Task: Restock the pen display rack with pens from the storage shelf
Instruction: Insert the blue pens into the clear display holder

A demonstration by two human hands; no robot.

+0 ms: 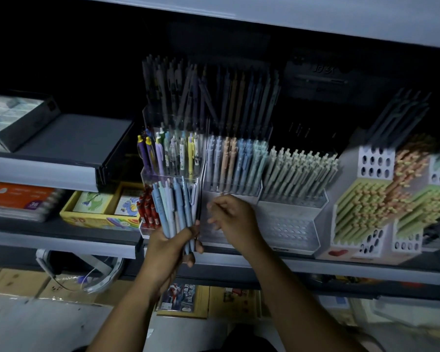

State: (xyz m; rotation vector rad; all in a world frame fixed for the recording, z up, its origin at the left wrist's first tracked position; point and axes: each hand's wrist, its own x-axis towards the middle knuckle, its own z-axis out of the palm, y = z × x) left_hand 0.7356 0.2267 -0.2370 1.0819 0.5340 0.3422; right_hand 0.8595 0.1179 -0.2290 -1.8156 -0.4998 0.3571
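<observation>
Dim throughout. Near black beneath the upper shelf board (315, 19), swallowing the rear pens (208, 92). Brightest across the front pastel pens (236, 161), lit from the viewer's side. Smeared by motion at the right hand (229, 217) and the far-right pencil holders (381, 199). Bowed by the wide lens along the shelf edges (41, 174).

The person's left forearm (127, 308) and right forearm (290, 288) are bare, uncovered from near the elbow down to the wrist. The left hand (169, 246) and the right hand (235, 219) are bare too. A patch of dark clothing (249, 344) shows at the bottom edge, too dim to tell its kind.
</observation>
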